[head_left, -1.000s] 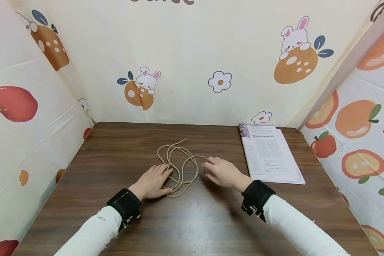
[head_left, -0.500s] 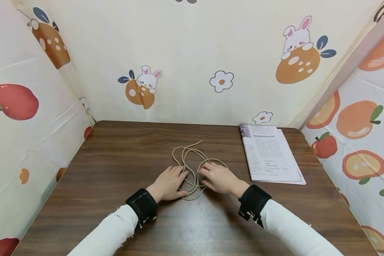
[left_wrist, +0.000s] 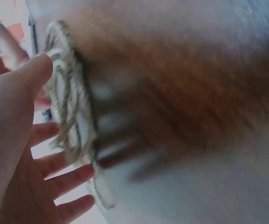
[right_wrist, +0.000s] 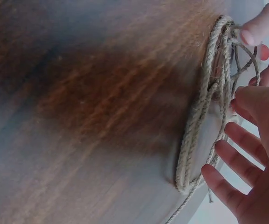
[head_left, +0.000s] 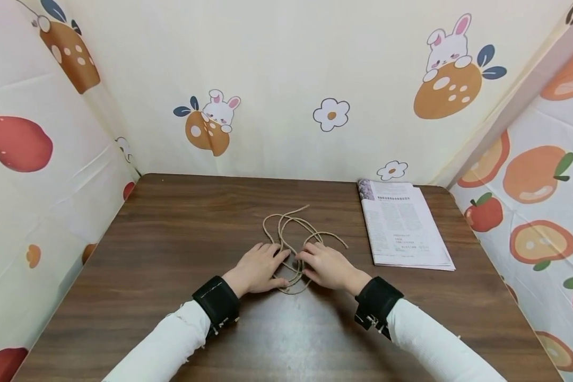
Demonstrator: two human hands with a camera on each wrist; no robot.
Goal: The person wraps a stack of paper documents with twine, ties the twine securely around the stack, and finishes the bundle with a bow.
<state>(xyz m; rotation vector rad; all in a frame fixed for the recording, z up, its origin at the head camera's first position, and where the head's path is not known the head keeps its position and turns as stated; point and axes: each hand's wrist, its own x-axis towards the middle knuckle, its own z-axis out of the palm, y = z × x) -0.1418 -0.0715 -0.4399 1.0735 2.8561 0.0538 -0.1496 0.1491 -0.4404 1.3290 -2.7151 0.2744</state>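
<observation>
A thin beige twine rope (head_left: pixel 310 228) lies in loose overlapping loops on the brown wooden table. My left hand (head_left: pixel 258 269) touches the loops from the left, its fingers spread and its thumb at the near side. On the other side, my right hand (head_left: pixel 331 268) rests against the coil with fingers loosely bent. In the left wrist view the rope (left_wrist: pixel 66 98) runs past the thumb and fingertips. Straight, parted fingers (right_wrist: pixel 239 170) reach the rope (right_wrist: pixel 198 112) in the right wrist view. One rope end sticks out toward the back and another to the right.
A stack of printed papers (head_left: pixel 406 228) lies at the back right of the table (head_left: pixel 181 228). Cloth with fruit and rabbit prints (head_left: pixel 272 69) hangs behind the table and on both sides.
My left hand has moved right, pushing the coil along with it. My right hand has shifted slightly nearer to me. The loops are bunched more narrowly between both hands.
</observation>
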